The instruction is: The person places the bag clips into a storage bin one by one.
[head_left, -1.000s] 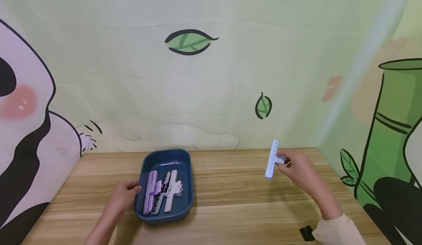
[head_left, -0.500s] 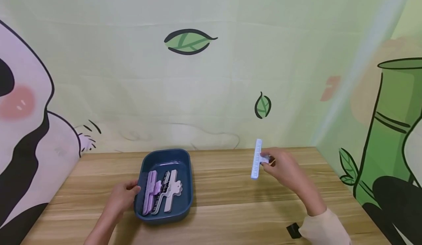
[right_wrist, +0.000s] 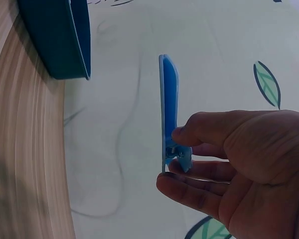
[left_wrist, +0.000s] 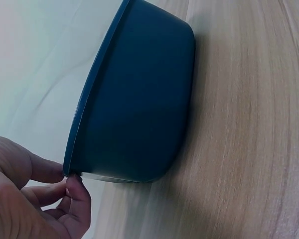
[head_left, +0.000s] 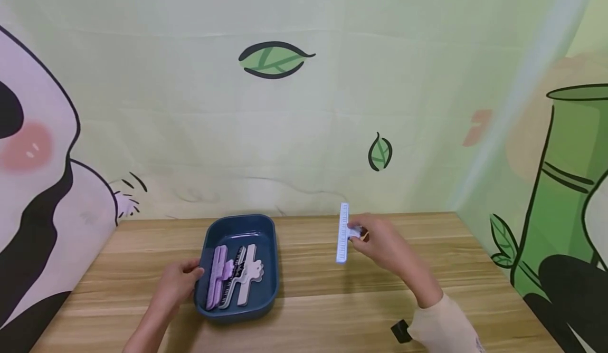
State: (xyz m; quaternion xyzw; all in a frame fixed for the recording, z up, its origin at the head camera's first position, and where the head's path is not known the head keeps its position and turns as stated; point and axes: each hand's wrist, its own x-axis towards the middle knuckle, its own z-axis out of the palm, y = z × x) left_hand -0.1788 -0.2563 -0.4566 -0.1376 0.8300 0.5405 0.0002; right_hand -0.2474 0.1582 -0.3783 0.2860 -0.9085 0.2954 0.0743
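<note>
My right hand (head_left: pixel 382 242) pinches a light blue clip (head_left: pixel 342 232) by its handle, holding it above the table to the right of the basin. In the right wrist view the blue clip (right_wrist: pixel 169 99) stands edge-on between thumb and fingers. At the left, my left hand (head_left: pixel 178 282) pinches the rim of a dark blue plastic basin (head_left: pixel 271 295), with the thumb and a finger on the rim in the left wrist view. Inside the basin lie a purple clip (head_left: pixel 216 279), a black-and-grey clip (head_left: pixel 233 279) and a pale grey clip (head_left: pixel 247 276), side by side.
The wood-grain table (head_left: pixel 313 311) ends at a printed cloth backdrop (head_left: pixel 309 131) with leaves and a panda. A small black object (head_left: pixel 401 331) shows beside the right sleeve (head_left: pixel 444 324).
My right hand has carried the light blue clip leftward, closer to the basin. The left hand and the basin have stayed where they were.
</note>
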